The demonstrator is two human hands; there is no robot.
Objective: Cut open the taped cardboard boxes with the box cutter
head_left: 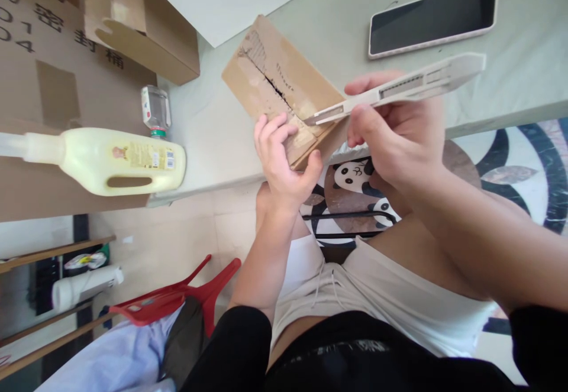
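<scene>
A small brown cardboard box (266,55) sits at an angle near the table's front edge, its taped top marked with scribbles and a dark slit along the seam. My left hand (286,158) grips the near end of the box, fingers on top and thumb on the near side. In my right hand (394,126) is a white utility knife (412,81). Its blade tip touches or hovers just over the box top beside my left fingers; I cannot tell which. Part of the box's near end is hidden by my left hand.
On the pale table (213,120) a phone (435,16) lies at the back right. To the left are a yellow pump bottle (102,155), a clear bottle (155,111) and large cartons (173,49). A red chair (155,303) with clothes stands below left.
</scene>
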